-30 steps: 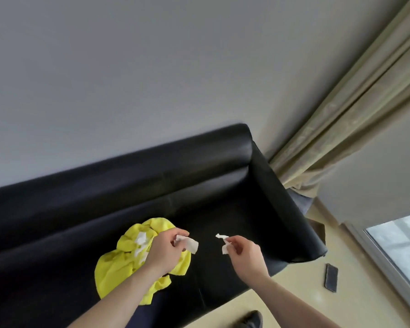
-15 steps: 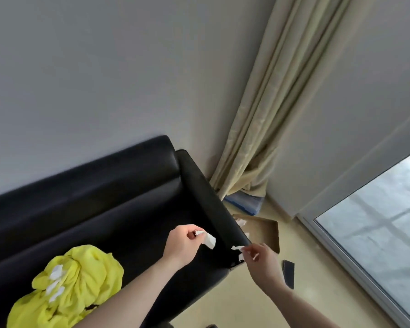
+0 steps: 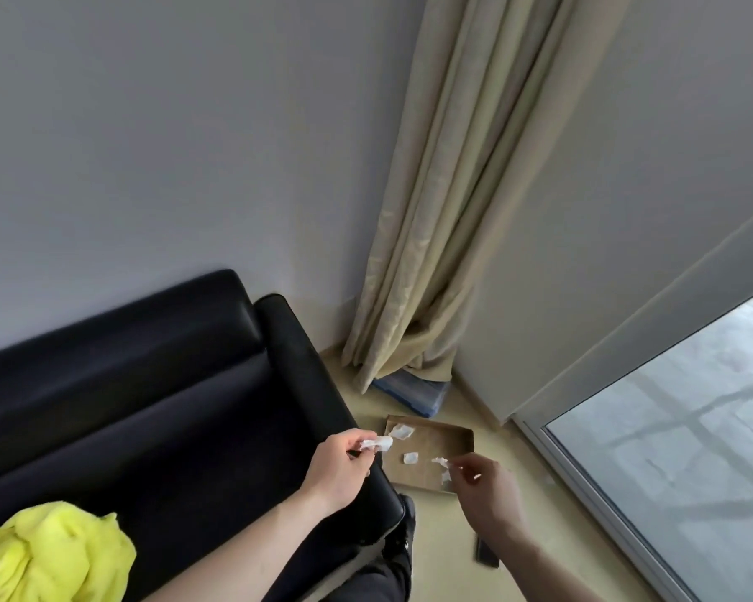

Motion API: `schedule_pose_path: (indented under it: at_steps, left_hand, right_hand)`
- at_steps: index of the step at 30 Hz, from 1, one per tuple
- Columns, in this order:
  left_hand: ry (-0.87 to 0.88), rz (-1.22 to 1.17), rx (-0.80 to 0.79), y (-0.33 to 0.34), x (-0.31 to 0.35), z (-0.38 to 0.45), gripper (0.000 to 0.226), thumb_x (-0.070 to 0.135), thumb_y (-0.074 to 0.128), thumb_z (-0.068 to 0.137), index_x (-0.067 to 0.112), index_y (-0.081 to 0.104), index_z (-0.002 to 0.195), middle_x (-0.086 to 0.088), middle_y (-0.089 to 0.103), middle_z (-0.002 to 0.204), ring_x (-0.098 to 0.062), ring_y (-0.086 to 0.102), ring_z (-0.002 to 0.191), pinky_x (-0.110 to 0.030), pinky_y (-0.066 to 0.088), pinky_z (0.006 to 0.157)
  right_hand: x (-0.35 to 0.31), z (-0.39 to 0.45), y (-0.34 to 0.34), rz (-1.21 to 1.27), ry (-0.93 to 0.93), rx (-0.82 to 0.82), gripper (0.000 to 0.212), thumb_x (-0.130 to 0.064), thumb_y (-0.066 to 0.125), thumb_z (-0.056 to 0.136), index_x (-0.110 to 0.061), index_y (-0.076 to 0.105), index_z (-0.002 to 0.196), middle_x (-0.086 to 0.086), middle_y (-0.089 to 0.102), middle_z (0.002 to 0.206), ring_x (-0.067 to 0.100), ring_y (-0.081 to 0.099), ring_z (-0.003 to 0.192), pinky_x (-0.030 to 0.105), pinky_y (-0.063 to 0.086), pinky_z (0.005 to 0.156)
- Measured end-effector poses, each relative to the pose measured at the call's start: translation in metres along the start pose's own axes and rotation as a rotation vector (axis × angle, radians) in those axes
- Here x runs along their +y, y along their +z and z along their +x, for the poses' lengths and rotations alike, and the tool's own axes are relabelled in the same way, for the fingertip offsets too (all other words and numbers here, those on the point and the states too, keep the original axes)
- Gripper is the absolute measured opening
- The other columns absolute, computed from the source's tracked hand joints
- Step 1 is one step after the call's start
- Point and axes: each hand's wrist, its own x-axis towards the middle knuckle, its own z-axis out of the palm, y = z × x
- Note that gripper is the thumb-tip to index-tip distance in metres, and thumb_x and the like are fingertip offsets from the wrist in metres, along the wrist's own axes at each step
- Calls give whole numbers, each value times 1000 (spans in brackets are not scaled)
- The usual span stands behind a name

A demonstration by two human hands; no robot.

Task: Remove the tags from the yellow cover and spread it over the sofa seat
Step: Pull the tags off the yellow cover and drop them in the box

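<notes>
Since half a second ago the view has swung further right, so the cardboard tray on the floor beside the sofa's armrest now shows whole, and both hands have travelled past the armrest toward it. Left hand hangs over the armrest's front end, its grip pinching a crumpled white tag between thumb and fingertips. Right hand is over the near edge of the tray, its grip narrow and pinching a smaller torn tag, with another white scrap just below its fingers. Two more white tag pieces lie inside the tray, one at its far-left corner and one nearer the middle. Yellow cover lies bunched on the black sofa seat, well to the left of the tray, at the picture's lower-left corner. A beige curtain hangs behind the tray, with a blue flat item under its hem. A dark phone lies on the floor near the tray, below the right wrist.
</notes>
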Motion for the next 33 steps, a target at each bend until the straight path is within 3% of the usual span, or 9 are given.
schedule_pose_path:
  at_steps: [4,8,12,18,21,24,28,30,33]
  left_hand:
    - [-49,-8,-54,34,13,61,43,10,53,93,46,64,115,15,71,105,-18,69,74,-28,58,81]
    - [-129,27,-92,70,20,113,52,12,50,93,36,57,138,7,63,130,-3,60,61,-14,46,62]
    - [-210,107,-170,108,38,167,57,13,50,94,37,49,146,2,55,145,-17,67,103,-13,44,73]
    - [-293,300,-197,147,28,227,60,18,49,96,28,39,154,2,54,149,-21,55,130,-21,41,95]
    - [-316,354,-198,160,9,245,59,17,47,94,27,41,152,1,56,146,-23,57,126,-25,45,91]
    - [-348,359,-180,184,-33,285,61,17,48,93,28,41,152,4,52,150,-20,51,134,-26,43,104]
    - [-368,361,-164,219,-94,331,65,13,47,93,28,37,155,10,43,157,-13,42,143,-23,34,114]
    - [-383,348,-154,241,-130,355,66,12,47,93,29,36,155,10,41,158,-13,41,144,-23,34,115]
    - [-401,346,-154,265,-173,386,65,11,47,93,27,37,156,9,40,159,-13,40,144,-22,32,115]
  right_hand:
    - [10,71,-21,13,24,-47,15,-28,68,90,-39,76,84,-26,70,72,-2,64,65,17,48,60]
    - [21,126,-41,6,28,-105,12,-40,65,92,-46,75,94,-23,73,80,4,65,64,25,55,68]
    - [42,189,-56,-11,58,-173,25,-42,59,96,-42,72,118,-27,72,95,7,66,67,24,54,68]
    - [80,268,-40,-106,97,-330,32,-26,56,95,-41,70,121,-23,66,129,12,70,100,18,45,77]
    - [103,298,-18,-132,121,-381,34,-23,55,95,-37,70,122,-18,67,129,14,71,95,19,47,77]
    - [144,349,28,-145,153,-446,43,-20,52,90,-37,68,126,-7,73,119,17,69,87,28,56,80]
    - [191,396,89,-156,182,-542,49,-17,51,88,-35,63,132,-9,69,96,5,62,62,13,47,55]
    - [224,418,124,-195,183,-583,52,-18,50,90,-33,59,139,-6,69,105,6,66,75,12,48,62]
    - [263,445,165,-254,194,-622,54,-19,50,90,-30,56,142,-1,69,128,21,65,111,24,50,90]
